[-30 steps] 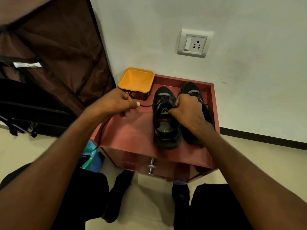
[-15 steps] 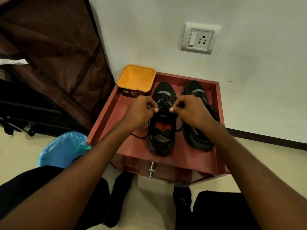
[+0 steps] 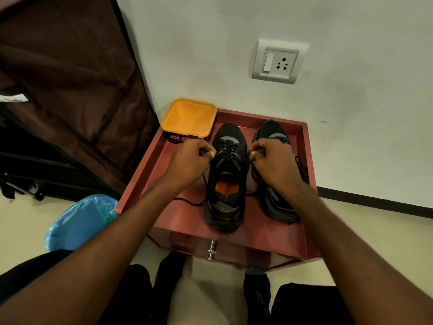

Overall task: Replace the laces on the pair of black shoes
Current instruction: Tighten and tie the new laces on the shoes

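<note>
Two black shoes stand side by side, toes to the wall, on a low red cabinet top [image 3: 182, 219]. The left shoe [image 3: 226, 184] has an orange insole and a black lace [image 3: 228, 150] crossed through its eyelets. My left hand [image 3: 191, 160] pinches one lace end at the shoe's left side. My right hand [image 3: 274, 164] pinches the other end at its right side and covers much of the right shoe [image 3: 277, 202]. A loose stretch of lace [image 3: 187, 201] trails left over the cabinet top.
An empty yellow tub [image 3: 189, 118] sits at the cabinet's back left corner. A brown fabric wardrobe [image 3: 70, 90] stands to the left, with a blue-lined bin [image 3: 79, 221] on the floor. A wall socket [image 3: 277, 62] is above. My feet rest below the drawer knob [image 3: 211, 250].
My left hand came in from the far left to the left shoe's side. Both hands now hold the lace ends a little further apart than half a second ago.
</note>
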Demonstrator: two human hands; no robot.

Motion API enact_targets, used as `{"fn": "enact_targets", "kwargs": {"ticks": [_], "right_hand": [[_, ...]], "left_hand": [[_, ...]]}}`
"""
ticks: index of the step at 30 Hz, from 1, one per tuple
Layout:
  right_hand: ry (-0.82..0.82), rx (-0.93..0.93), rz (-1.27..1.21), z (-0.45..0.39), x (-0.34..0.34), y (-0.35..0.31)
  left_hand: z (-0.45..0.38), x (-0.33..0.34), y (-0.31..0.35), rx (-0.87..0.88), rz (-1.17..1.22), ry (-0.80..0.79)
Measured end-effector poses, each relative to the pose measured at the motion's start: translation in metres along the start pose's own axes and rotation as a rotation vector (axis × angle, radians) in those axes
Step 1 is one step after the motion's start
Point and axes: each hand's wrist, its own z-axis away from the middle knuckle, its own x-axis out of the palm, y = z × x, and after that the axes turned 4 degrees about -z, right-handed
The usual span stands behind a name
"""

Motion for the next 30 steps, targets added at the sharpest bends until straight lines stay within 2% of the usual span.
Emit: {"fn": "enact_targets", "kwargs": {"ticks": [7, 12, 17, 23, 30], "right_hand": [[0.048, -0.049, 0.074, -0.019, 0.023, -0.014], [-0.001, -0.013, 0.027, -0.029, 0.025, -0.008], [0.001, -0.037, 0.028, -0.028, 0.024, -0.004], [0.020, -0.062, 0.100, -0.027, 0.030, -0.006], [-0.011, -0.055, 0.091, -0.027, 0.031, -0.004]], "left_hand": [[-0.034, 0.021, 0.008, 0.059, -0.010, 0.098], [-0.040, 0.024, 0.000, 0.068, -0.029, 0.069], [-0.042, 0.029, 0.001, 0.115, -0.034, 0.111], [-0.044, 0.033, 0.004, 0.181, -0.185, -0.006], [-0.045, 0.038, -0.001, 0.079, -0.054, 0.015]]}}
